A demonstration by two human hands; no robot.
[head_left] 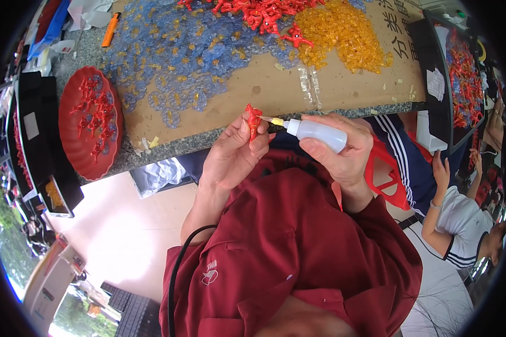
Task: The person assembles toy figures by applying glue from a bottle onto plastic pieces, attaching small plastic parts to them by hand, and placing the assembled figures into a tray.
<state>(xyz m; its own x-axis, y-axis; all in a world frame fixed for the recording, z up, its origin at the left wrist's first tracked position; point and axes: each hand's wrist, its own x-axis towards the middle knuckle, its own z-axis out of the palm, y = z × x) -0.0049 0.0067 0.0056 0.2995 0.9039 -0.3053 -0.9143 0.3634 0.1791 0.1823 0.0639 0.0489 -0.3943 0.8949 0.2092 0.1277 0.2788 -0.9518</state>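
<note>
Between the fingers of my left hand is a small red plastic figure, held upright just off the table's near edge. My right hand is wrapped round a white squeeze bottle with a yellow-based needle tip. The bottle lies nearly level, and its tip points left at the figure's upper part. The tip reaches or almost reaches the figure; I cannot tell if they touch. Beyond my hands lies a cardboard-covered table.
Clear bluish pieces, yellow pieces and red figures are heaped on the table. A red oval tray of red parts stands left, near an orange cutter. A black bin stands right, with another person beside it.
</note>
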